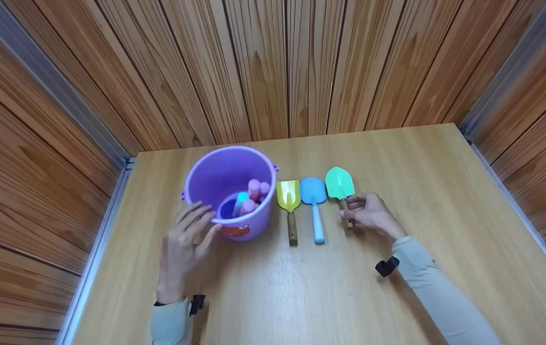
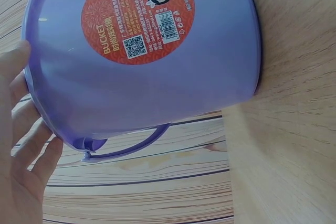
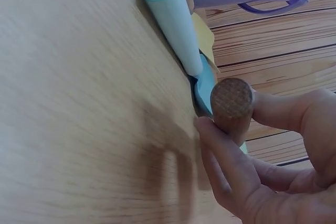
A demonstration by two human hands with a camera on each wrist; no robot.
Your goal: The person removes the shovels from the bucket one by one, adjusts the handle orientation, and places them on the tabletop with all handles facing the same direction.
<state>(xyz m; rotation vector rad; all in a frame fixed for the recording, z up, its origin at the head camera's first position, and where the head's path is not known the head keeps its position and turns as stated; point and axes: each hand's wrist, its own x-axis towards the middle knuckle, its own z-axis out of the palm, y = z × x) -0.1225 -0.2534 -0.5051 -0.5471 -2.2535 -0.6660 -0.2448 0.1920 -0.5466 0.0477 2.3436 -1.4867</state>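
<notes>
A purple bucket [image 1: 258, 225] stands upright at the left, with pink and teal cylindrical pieces [image 1: 248, 206] inside. My left hand [image 1: 186, 244] holds its near-left rim, thumb outside and fingertips over the edge; the left wrist view shows the thumb on the rim beside the round red label [image 2: 139, 19]. My right hand [image 1: 371, 213] pinches the brown handle [image 3: 231, 103] of a green toy shovel [image 1: 339, 183] between thumb and fingers. The handle's end is raised off the table, with a shadow below. The blade points away from me.
Between bucket and right hand lie a yellow shovel [image 1: 289, 194] with a brown handle and a blue shovel [image 1: 313, 191] with a light-blue handle, side by side. The wooden table [image 1: 263, 297] meets plank-patterned walls [image 1: 263, 72] at the back and sides.
</notes>
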